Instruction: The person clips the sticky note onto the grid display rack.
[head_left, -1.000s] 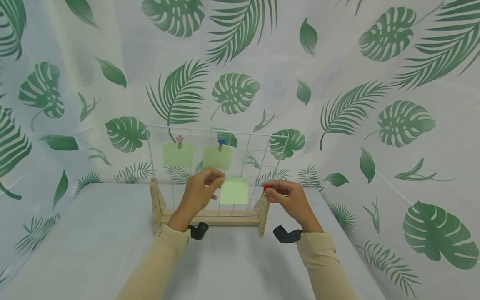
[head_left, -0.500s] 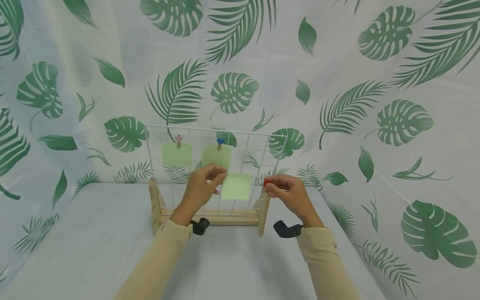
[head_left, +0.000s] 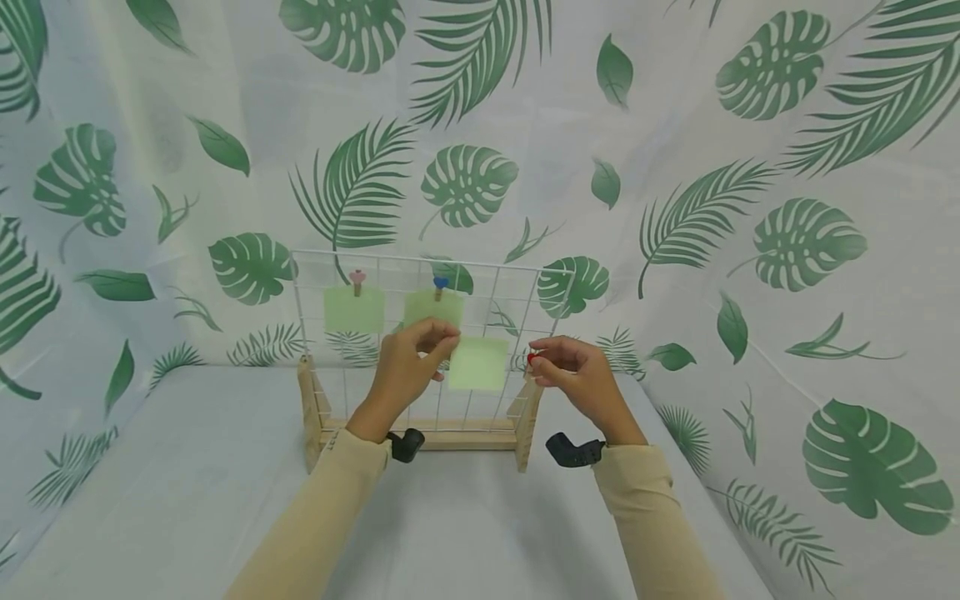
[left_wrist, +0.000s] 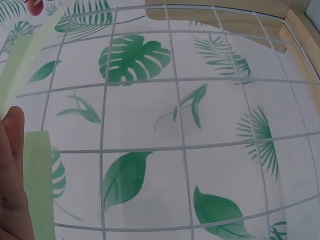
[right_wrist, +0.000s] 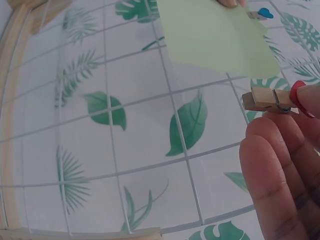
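My left hand (head_left: 405,367) pinches a pale green paper note (head_left: 478,364) by its left edge, in front of the white wire grid (head_left: 495,292). In my right hand (head_left: 581,379), to the right of the note, a small wooden clothespin (right_wrist: 267,99) with a red decoration (right_wrist: 301,100) is pinched between thumb and fingers. The clothespin is apart from the note. Two more green notes hang on the grid's upper part: one (head_left: 354,311) under a pink-topped clothespin (head_left: 357,282), the other (head_left: 433,307) under a blue-topped clothespin (head_left: 440,287). My left fingers overlap the lower part of the blue-pinned note.
The grid stands in a wooden base (head_left: 420,437) on a white-covered table (head_left: 210,467). Behind it hangs a white curtain (head_left: 555,142) with green leaf prints. A black wrist camera (head_left: 407,446) sits on my left wrist, another camera (head_left: 573,451) on my right.
My left hand has moved up and slightly right with the note. The right hand has risen a little, still holding the red-topped clothespin.
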